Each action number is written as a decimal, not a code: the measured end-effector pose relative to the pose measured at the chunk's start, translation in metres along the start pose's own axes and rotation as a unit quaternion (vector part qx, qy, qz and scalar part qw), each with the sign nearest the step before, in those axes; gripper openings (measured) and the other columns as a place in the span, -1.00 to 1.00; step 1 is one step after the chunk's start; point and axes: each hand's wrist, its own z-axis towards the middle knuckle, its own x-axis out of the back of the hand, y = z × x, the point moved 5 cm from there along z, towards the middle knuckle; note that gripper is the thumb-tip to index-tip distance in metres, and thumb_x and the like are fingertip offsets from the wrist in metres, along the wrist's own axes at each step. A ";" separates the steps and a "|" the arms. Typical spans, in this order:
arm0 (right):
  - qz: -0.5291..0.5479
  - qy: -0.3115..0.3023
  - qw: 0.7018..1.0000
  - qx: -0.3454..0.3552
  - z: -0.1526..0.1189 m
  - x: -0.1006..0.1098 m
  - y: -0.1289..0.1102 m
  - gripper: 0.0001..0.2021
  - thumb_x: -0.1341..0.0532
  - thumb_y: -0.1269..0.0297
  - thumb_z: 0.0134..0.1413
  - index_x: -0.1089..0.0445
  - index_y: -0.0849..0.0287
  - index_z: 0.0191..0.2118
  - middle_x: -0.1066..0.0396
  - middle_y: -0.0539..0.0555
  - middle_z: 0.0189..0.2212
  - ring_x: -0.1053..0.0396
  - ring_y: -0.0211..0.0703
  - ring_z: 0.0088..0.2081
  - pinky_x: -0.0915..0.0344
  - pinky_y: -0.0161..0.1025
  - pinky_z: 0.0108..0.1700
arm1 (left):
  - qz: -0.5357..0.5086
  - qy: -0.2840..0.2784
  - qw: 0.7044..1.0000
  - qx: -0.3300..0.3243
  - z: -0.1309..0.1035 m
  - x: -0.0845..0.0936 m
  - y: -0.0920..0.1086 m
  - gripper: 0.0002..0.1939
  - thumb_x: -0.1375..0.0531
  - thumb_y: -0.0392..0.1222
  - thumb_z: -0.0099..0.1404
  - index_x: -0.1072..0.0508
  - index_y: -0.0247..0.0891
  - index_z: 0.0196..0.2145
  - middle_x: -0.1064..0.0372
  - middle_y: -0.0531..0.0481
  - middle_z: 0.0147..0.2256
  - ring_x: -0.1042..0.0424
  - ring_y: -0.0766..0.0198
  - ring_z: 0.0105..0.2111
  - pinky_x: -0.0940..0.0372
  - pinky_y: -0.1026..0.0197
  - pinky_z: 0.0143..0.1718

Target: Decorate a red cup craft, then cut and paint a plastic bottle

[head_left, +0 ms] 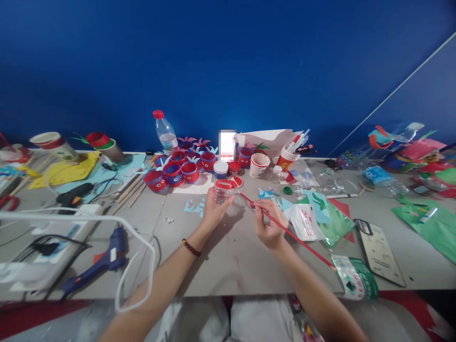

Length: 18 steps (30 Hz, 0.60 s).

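My left hand point(216, 209) is closed around a small clear plastic piece point(223, 186), perhaps a cut bottle part, with red on its upper side. Between the fingers of my right hand point(270, 221) is a long thin red stick point(306, 241), possibly a paintbrush. Its upper end is close to the plastic piece; whether they touch, I cannot tell. Just behind sit a red round lid or dish point(237, 182), a white-capped jar point(221, 168) and an open jar of red paint point(234, 167). Several red and blue ring-shaped cups with eyes point(173, 174) stand to the left.
A paper cup point(259, 165) and a cup of pens point(288, 156) stand behind my right hand. On the right lie a phone point(380, 251), a green packet point(356, 278) and a white packet point(306, 222). A blue glue gun point(103, 261), white cable point(151, 266) and power strip point(64, 247) occupy the left.
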 end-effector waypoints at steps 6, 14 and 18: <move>0.008 0.008 1.000 0.021 0.001 -0.003 -0.010 -0.80 -0.11 0.51 0.13 -0.39 0.10 -0.22 -0.49 0.07 -0.43 -0.48 -0.10 -0.38 -0.45 -0.11 -0.31 | 0.040 0.005 0.999 -0.029 -0.004 0.002 -0.004 -0.57 -0.36 -0.10 0.05 -0.34 -0.19 -0.15 -0.42 -0.04 -0.21 -0.42 0.23 -0.23 -0.29 0.17 -0.16; 0.038 0.001 0.999 0.000 -0.001 -0.005 -0.012 -0.78 -0.11 0.53 0.13 -0.40 0.10 -0.19 -0.50 0.07 -0.42 -0.49 -0.13 -0.37 -0.46 -0.15 -0.32 | 0.077 0.010 0.996 -0.032 -0.008 0.005 0.000 -0.54 -0.36 -0.11 0.06 -0.29 -0.18 -0.12 -0.40 -0.05 -0.20 -0.41 0.20 -0.22 -0.27 0.12 -0.13; 0.067 -0.008 0.998 -0.006 -0.002 -0.007 -0.013 -0.78 -0.11 0.53 0.14 -0.41 0.11 -0.19 -0.50 0.09 -0.40 -0.49 -0.13 -0.37 -0.46 -0.17 -0.34 | 0.058 0.014 0.997 -0.038 -0.007 0.006 -0.001 -0.52 -0.38 -0.16 0.02 -0.32 -0.16 -0.12 -0.40 -0.05 -0.19 -0.41 0.19 -0.21 -0.27 0.12 -0.13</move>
